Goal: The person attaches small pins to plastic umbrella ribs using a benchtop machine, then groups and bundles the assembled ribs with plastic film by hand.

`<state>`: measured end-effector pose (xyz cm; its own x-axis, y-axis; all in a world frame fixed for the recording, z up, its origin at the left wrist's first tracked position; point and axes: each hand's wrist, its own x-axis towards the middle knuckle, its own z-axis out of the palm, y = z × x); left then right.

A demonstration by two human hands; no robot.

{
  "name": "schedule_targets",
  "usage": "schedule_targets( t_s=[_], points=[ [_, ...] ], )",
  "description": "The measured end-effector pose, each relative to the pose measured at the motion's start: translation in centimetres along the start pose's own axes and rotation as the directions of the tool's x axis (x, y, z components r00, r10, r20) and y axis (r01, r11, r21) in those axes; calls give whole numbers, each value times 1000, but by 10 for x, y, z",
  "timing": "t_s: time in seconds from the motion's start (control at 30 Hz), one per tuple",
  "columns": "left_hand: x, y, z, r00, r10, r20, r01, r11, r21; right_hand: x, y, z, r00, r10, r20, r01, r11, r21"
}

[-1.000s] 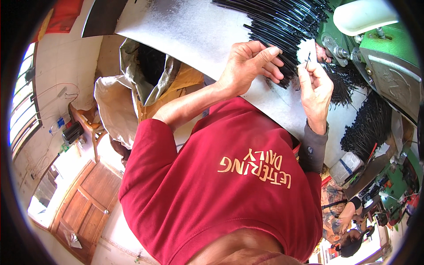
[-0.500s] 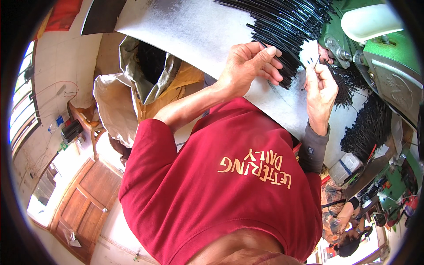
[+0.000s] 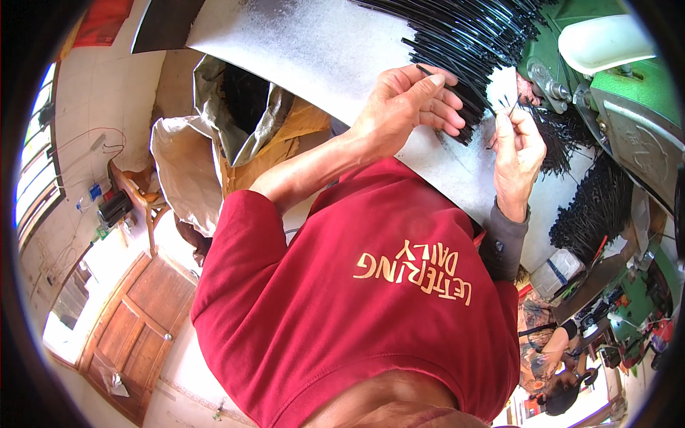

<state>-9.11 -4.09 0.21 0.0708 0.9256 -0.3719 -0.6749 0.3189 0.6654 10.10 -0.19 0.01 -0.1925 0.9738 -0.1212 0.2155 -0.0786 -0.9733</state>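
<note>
On the white work surface [image 3: 314, 50], a dense pile of thin black rods [image 3: 471, 32] lies beside my hands. My left hand [image 3: 414, 107] pinches a thin black rod between thumb and forefinger at the pile's near edge, its other fingers loosely curled. To its right, my right hand [image 3: 519, 157] is closed with thumb and forefinger pressed together on the tips of thin black strands. Just beyond those fingertips is a small white patch [image 3: 502, 84]. The strands' lower ends are hidden in my right hand.
A green machine [image 3: 631, 100] with a white curved tray [image 3: 603, 43] stands at the right. More black strands [image 3: 592, 207] are heaped below it, near a clear plastic box [image 3: 556, 273]. An open sack [image 3: 187, 167] stands left of the table. Another person [image 3: 546, 349] is at lower right.
Both hands stay almost in place. The rod at my left thumb now shows more clearly, and the fingers of that hand have shifted slightly to the right.
</note>
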Motion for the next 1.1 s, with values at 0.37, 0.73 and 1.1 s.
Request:
schedule_targets(
  t_s=[0.37, 0.73, 1.1],
  points=[
    [-9, 10, 1, 957, 282, -62, -255, 926, 277, -1, -3, 1, 999, -23, 35, 24, 999, -27],
    [-3, 23, -27, 886, 464, 3, -396, 753, 525, 34, 0, 10, 896, -432, -104, 370, 855, -362],
    [46, 47, -49, 730, 608, 313, -265, -170, 949, 47, -5, 19, 917, -396, 54, 337, 693, -638]
  ],
)
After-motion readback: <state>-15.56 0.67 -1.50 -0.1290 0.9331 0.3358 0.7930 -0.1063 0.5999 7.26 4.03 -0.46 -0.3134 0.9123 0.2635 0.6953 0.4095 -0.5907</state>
